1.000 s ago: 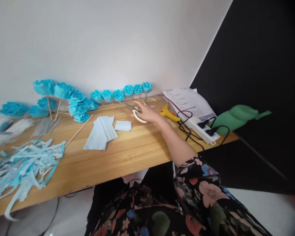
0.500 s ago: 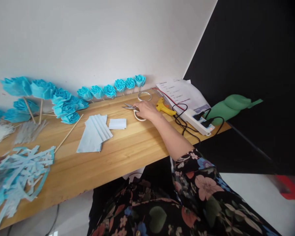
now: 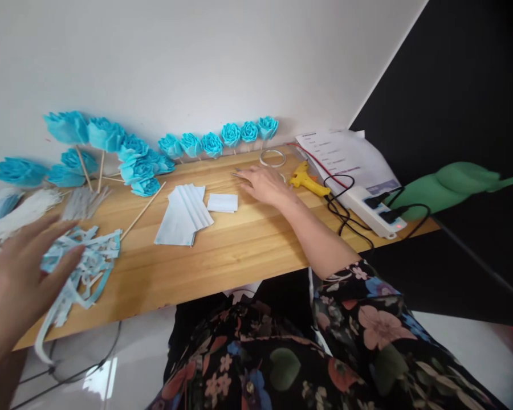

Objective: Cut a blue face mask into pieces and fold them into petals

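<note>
My right hand (image 3: 263, 185) lies over a pair of scissors on the table, fingers stretched out and not wrapped round them. Only the tips of the scissors (image 3: 236, 173) show past the fingers; most of the rest is hidden. My left hand (image 3: 23, 273) is raised at the left edge, its fingers spread and holding nothing. Behind it is a pile of cut blue and white strips (image 3: 96, 253). Between the hands lie pleated light-blue sheets (image 3: 182, 216) and a small folded white piece (image 3: 222, 203).
Blue handmade flowers (image 3: 214, 145) on sticks line the wall. A wooden stick (image 3: 143, 210) lies beside the strips. On the right are a tape ring (image 3: 272, 158), a yellow glue gun (image 3: 308, 181), a power strip (image 3: 374, 213) with cables, printed papers (image 3: 342, 156) and a green object (image 3: 448, 185).
My left hand has come into view at the left, above the strips. My right hand now covers more of the scissors, whose handle loop showed before. The view has shifted left.
</note>
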`<state>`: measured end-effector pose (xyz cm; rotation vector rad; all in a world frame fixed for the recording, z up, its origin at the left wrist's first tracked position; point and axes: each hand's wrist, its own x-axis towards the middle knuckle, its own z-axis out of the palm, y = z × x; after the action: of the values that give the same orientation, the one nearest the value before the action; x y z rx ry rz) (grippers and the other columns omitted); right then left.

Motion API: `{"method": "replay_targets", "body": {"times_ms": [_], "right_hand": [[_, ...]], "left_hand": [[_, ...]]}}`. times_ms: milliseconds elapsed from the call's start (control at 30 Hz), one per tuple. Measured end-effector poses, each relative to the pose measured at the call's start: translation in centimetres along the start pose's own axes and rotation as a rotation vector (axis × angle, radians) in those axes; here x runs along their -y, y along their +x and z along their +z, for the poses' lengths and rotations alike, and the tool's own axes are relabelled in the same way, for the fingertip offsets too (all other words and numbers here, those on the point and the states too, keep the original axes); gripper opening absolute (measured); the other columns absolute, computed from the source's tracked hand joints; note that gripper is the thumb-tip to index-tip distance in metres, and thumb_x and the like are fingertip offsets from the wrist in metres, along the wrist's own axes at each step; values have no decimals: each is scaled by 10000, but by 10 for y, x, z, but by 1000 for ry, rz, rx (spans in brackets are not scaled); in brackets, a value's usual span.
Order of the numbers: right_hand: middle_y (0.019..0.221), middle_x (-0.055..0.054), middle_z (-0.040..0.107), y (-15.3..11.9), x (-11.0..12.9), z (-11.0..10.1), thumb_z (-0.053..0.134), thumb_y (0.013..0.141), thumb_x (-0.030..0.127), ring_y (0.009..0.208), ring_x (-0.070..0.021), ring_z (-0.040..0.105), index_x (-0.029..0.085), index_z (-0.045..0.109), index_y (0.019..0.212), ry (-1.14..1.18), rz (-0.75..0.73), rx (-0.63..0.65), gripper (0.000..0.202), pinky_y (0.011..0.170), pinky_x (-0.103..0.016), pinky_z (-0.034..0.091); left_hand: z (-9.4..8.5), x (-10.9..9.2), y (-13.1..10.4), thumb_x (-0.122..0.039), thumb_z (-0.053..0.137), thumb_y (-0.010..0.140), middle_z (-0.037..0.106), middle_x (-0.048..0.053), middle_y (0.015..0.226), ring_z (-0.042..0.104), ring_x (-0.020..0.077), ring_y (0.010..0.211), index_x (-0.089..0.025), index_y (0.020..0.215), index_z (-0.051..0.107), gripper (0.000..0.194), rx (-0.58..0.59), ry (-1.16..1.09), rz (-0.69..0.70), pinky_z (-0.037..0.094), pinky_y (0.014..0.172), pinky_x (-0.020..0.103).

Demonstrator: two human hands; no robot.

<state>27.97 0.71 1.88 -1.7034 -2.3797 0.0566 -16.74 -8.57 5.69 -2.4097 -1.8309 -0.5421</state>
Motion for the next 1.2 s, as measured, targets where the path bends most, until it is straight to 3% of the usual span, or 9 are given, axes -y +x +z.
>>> {"method": "replay_targets", "body": {"times_ms": [67, 100, 133, 233, 367, 500, 833, 1033, 1200], "right_hand": [[1260, -137, 668, 1, 4, 8, 535, 964, 287, 1165, -269, 599, 169, 644, 1297, 123, -77, 1, 370, 970, -372, 427], [1251, -130, 673, 2, 6, 11, 543, 963, 291, 1157, -260, 602, 168, 655, 1277, 180, -112, 8, 355, 964, -365, 429], [1235, -125, 681, 3, 9, 15, 554, 960, 292, 1145, -252, 605, 167, 667, 1255, 227, -146, 18, 340, 960, -362, 429], [1182, -119, 697, 4, 14, 23, 587, 945, 278, 1108, -232, 606, 158, 683, 1215, 308, -228, 39, 310, 963, -369, 421], [1156, -107, 700, 5, 16, 27, 595, 935, 246, 1084, -216, 600, 166, 691, 1200, 345, -239, 32, 293, 948, -369, 418], [1128, -95, 699, 6, 16, 28, 607, 913, 218, 1049, -208, 599, 165, 706, 1173, 361, -224, 36, 284, 931, -356, 417], [1104, -71, 707, 6, 13, 25, 642, 858, 196, 980, -195, 613, 180, 729, 1092, 341, -285, 120, 251, 854, -298, 408], [1079, -79, 724, 3, 19, 20, 661, 861, 323, 942, -216, 633, 168, 697, 1078, 263, -123, 104, 269, 721, -283, 382], [941, -55, 725, -1, 26, 16, 629, 844, 294, 796, -190, 618, 196, 680, 944, 262, -64, 175, 150, 641, -274, 334]], "left_hand": [[8, -26, 5, -548, 459, 923, 506, 67, 1499, 507, 342, 1335, -308, 1387, 504, 525, 104, -81, -46, 528, 912, 437], [12, -37, 7, -563, 460, 919, 528, 38, 1482, 563, 324, 1273, -342, 1395, 485, 525, 161, -141, -85, 552, 817, 394], [18, -46, 9, -571, 486, 914, 531, 5, 1482, 579, 307, 1252, -376, 1402, 470, 525, 212, -200, -127, 551, 792, 369], [39, -63, 18, -581, 546, 879, 559, 50, 1457, 619, 308, 1186, -318, 1416, 483, 601, 272, -333, -118, 533, 873, 407], [65, -67, 35, -606, 529, 854, 609, 149, 1383, 641, 319, 1129, -193, 1422, 507, 703, 319, -455, -141, 527, 910, 453], [79, -72, 47, -588, 553, 822, 660, 161, 1299, 663, 282, 1049, -144, 1394, 536, 725, 316, -550, -207, 537, 894, 421], [78, -86, 42, -548, 561, 854, 710, 118, 1206, 670, 213, 858, -188, 1410, 516, 664, 465, -634, -135, 543, 805, 377], [69, -107, 54, -523, 535, 875, 747, 86, 1105, 661, 229, 887, -203, 1217, 671, 488, 325, -530, -71, 528, 772, 355], [86, -131, 86, -481, 536, 867, 720, 97, 1157, 654, 234, 956, -201, 1203, 672, 458, 214, -586, 45, 534, 806, 364]]}}
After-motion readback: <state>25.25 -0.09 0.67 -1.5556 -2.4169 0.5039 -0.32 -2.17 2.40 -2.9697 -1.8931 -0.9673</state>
